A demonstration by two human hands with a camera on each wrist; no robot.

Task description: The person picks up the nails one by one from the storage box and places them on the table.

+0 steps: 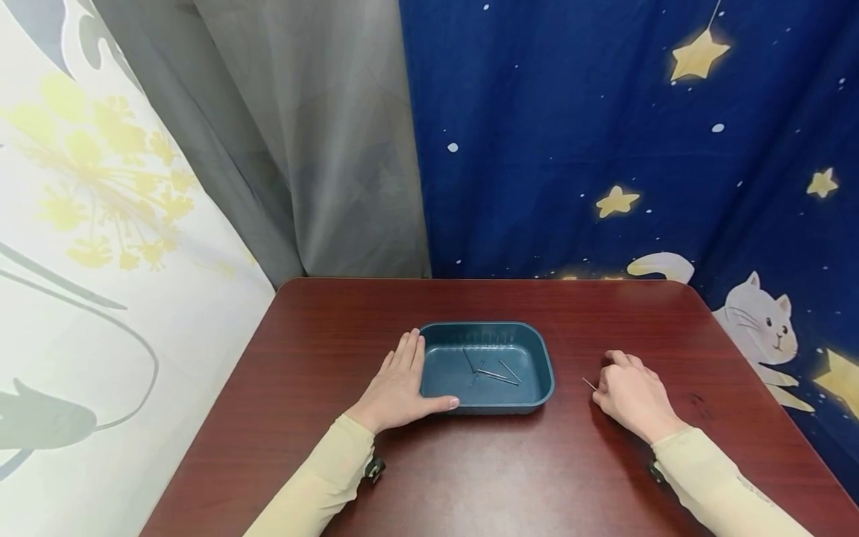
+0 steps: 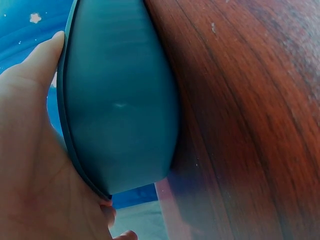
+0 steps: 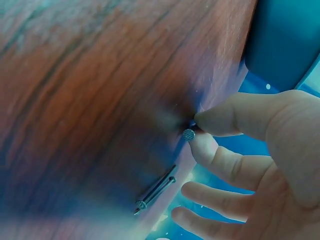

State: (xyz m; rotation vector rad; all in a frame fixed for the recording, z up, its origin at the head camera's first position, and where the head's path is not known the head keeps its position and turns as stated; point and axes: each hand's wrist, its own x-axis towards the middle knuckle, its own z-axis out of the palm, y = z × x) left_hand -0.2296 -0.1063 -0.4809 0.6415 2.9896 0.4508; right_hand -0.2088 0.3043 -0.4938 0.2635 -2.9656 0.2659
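A dark teal tray [image 1: 483, 409] stands on the table with several thin metal nails [image 1: 498, 375] lying loose on its floor. My left hand [image 1: 397, 391] rests along the tray's left rim with straight fingers, its thumb on the front rim. To the right of the tray, my right hand [image 1: 634, 395] pinches a nail [image 3: 188, 134] between thumb and index finger; its textured head faces the right wrist camera. In that view, a small group of nails [image 3: 156, 190] lies on the tabletop beside the loosely bent other fingers.
The reddish-brown wooden table [image 1: 503, 470] carries the tray and both forearms. Behind it hang a grey curtain [image 1: 349, 149] and a blue curtain [image 1: 537, 149] with stars and a cat. A white patterned fabric [image 1: 134, 224] covers the left side.
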